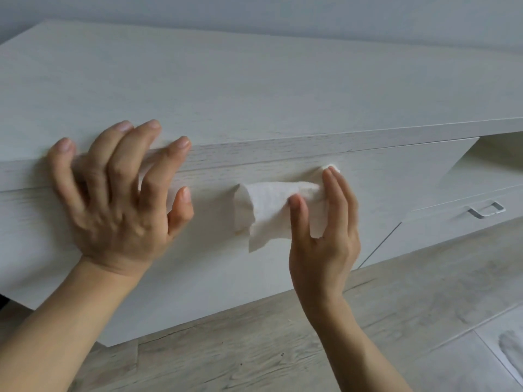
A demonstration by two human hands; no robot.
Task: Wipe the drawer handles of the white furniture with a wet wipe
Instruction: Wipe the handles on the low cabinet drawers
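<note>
My left hand (119, 199): fingers spread, pressing the white furniture (226, 94) at its top edge, nine o'clock; my right hand (325, 230): pinching the wet wipe (268, 205), wrapped over the centre drawer handle, hidden beneath; step: wiping it; next, likely: reach to the metal handle (486, 212), three o'clock.

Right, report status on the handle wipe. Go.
Left hand open, braced on the white furniture top edge. Right hand pinching wet wipe, draped over a drawer handle. Second handle at right bare, nothing in the way.
</note>
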